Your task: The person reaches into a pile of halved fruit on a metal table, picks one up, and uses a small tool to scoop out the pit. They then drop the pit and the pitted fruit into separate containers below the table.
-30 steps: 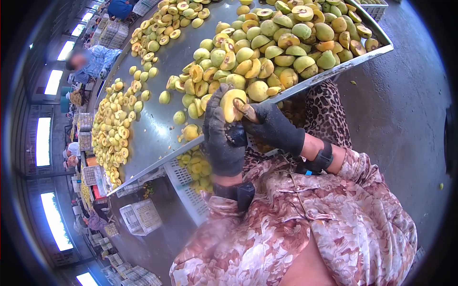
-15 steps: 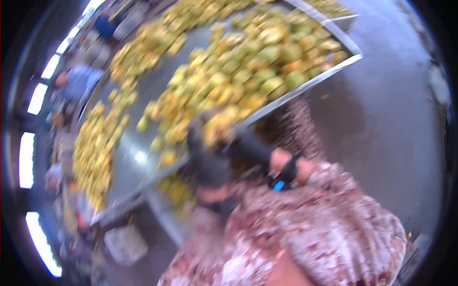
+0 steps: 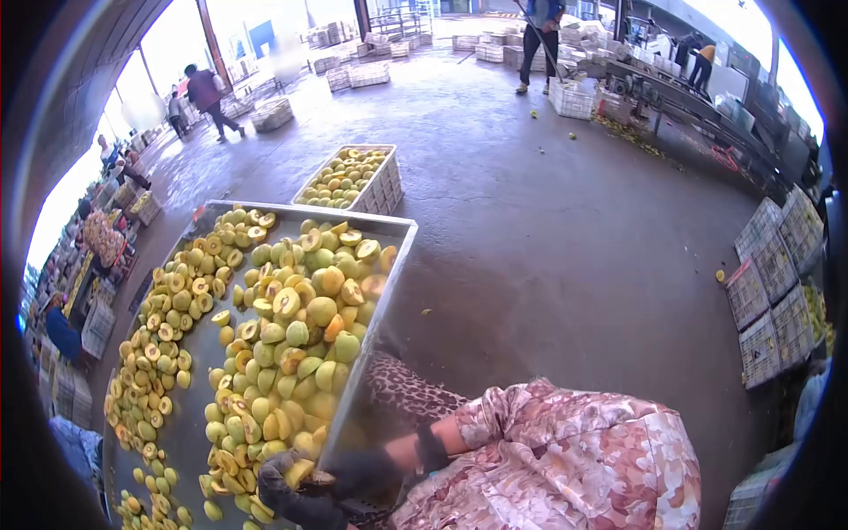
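Both hands wear dark gloves and meet at the near edge of the metal table [image 3: 402,265]. My left hand [image 3: 296,499] is closed around a yellow fruit half [image 3: 299,473]. Close beside it, my right hand [image 3: 358,474] has its fingers pressed together near that fruit half; what they hold is too small to make out. Halved and whole green-yellow fruit [image 3: 287,340] lies heaped along the table's right side. Another row of halves [image 3: 168,327] runs along the left side, some showing dark centres.
A white crate of fruit [image 3: 380,190] stands beyond the table's far edge. Stacked crates [image 3: 768,283] are at the right. A person with a long pole [image 3: 541,44] stands at the back, near a conveyor [image 3: 671,97]. People walk at back left; others sit at far left.
The view has swung up and turned, now showing the floor beyond the table. My hands appear lower in view. The blurred fruit at them is now clearer, as a half in my left hand.
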Demonstrator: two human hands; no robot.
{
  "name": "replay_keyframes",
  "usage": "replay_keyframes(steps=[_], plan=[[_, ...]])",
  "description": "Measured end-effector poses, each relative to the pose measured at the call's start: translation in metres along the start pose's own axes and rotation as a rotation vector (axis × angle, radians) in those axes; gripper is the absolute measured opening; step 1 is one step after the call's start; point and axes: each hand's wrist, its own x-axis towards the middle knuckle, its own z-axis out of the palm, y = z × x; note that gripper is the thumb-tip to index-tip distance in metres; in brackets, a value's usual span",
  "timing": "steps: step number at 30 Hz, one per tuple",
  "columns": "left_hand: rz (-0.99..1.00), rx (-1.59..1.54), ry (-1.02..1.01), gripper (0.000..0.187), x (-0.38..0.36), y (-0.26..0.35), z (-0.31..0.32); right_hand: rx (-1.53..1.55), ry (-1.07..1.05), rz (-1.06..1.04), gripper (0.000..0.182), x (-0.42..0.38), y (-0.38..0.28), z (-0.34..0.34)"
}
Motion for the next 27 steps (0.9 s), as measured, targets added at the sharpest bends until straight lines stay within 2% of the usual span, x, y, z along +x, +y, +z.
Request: replay_keyframes(steps=[1, 3, 6, 8, 11, 12, 13, 14, 16, 18, 19, 20, 21, 22, 23, 24, 25, 27], plan=[[0.343, 0.329, -0.133, 0.067, 0.001, -0.014, -0.01, 0.006, -0.098, -0.051, 0.032, 0.005, 0.032, -0.004], [0.347, 0.18, 0.02, 0.038, 0.005, 0.031, 0.024, -0.056, -0.25, -0.003, 0.036, 0.006, 0.031, -0.011], [0.335, 0.167, 0.005, 0.026, 0.004, 0.026, 0.02, -0.085, -0.419, 0.068, 0.044, 0.008, 0.01, -0.019], [0.17, 0.172, -0.006, 0.027, -0.003, 0.029, 0.003, -0.007, -0.535, 0.127, 0.049, 0.009, -0.012, -0.018], [-0.146, -0.048, 0.04, 0.034, -0.003, 0.053, -0.004, 0.306, -0.624, 0.307, 0.057, 0.011, -0.039, -0.014], [-0.217, -0.155, 0.089, 0.038, -0.002, 0.062, -0.002, 0.663, -0.613, 0.466, 0.062, 0.013, -0.035, -0.014], [-0.309, -0.265, 0.127, 0.041, -0.001, 0.071, -0.003, 0.307, -0.572, 0.175, 0.065, 0.015, -0.034, -0.01], [-0.304, -0.302, 0.111, 0.042, -0.001, 0.07, -0.007, -0.037, -0.511, -0.115, 0.069, 0.017, -0.041, -0.003], [-0.221, -0.29, 0.029, 0.045, -0.005, 0.052, -0.027, -0.269, -0.55, -0.298, 0.049, 0.028, -0.027, -0.002], [-0.338, -0.372, 0.04, 0.039, -0.037, 0.037, -0.075, -0.422, -0.616, -0.387, 0.03, 0.029, -0.004, -0.002], [-0.484, -0.516, 0.151, 0.031, -0.052, 0.033, -0.101, -0.477, -0.644, -0.381, 0.022, 0.023, 0.007, -0.001], [-0.603, -0.659, 0.284, 0.024, -0.065, 0.03, -0.127, -0.577, -0.725, -0.252, 0.027, 0.017, 0.017, -0.009], [-0.68, -0.822, 0.419, 0.018, -0.074, 0.021, -0.153, -0.533, -0.665, -0.123, 0.026, 0.007, 0.037, -0.018], [-0.597, -0.322, 0.382, 0.02, -0.086, 0.003, -0.176, -0.724, -0.572, -0.05, 0.018, -0.004, 0.066, -0.032], [-0.516, 0.168, 0.304, 0.025, -0.106, -0.02, -0.204, -1.298, -0.727, 0.205, 0.015, -0.01, 0.076, -0.046], [-0.659, 0.642, 0.177, 0.031, -0.125, -0.05, -0.239, -1.355, -0.738, 0.281, 0.014, -0.023, 0.083, -0.059], [-0.458, 0.853, 0.212, 0.03, -0.139, -0.101, -0.265, -1.43, -0.727, 0.351, 0.014, -0.022, 0.09, -0.063], [-0.449, 0.772, 0.195, 0.029, -0.087, -0.117, -0.235, -1.294, -0.562, 0.248, 0.014, -0.01, 0.079, -0.055]])
